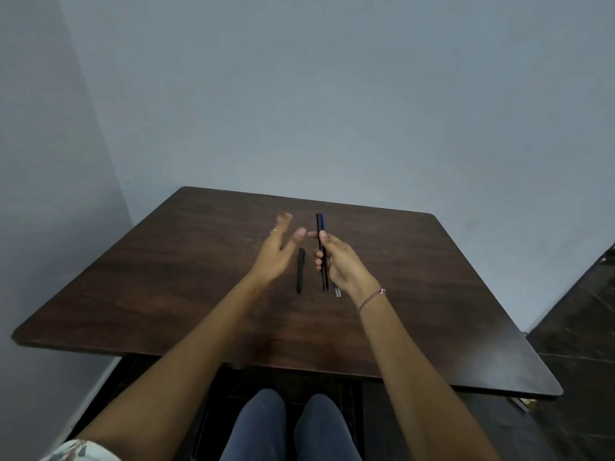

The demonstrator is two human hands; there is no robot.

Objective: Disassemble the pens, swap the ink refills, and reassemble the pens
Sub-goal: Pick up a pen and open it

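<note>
My right hand (pixel 342 261) grips a long black pen (pixel 321 251) with a blue streak near its far end; it points away from me above the table. A shorter black pen piece (pixel 300 270) lies on the dark wooden table (pixel 166 277) between my hands. My left hand (pixel 279 254) hovers beside it with fingers spread, blurred, holding nothing. A thin bluish-clear piece (pixel 337 290) pokes out under my right wrist; I cannot tell what it is.
Grey walls stand close behind and left of the table. The table's near edge (pixel 299 367) runs above my knees (pixel 289 427). Dark floor shows at the right (pixel 582 327).
</note>
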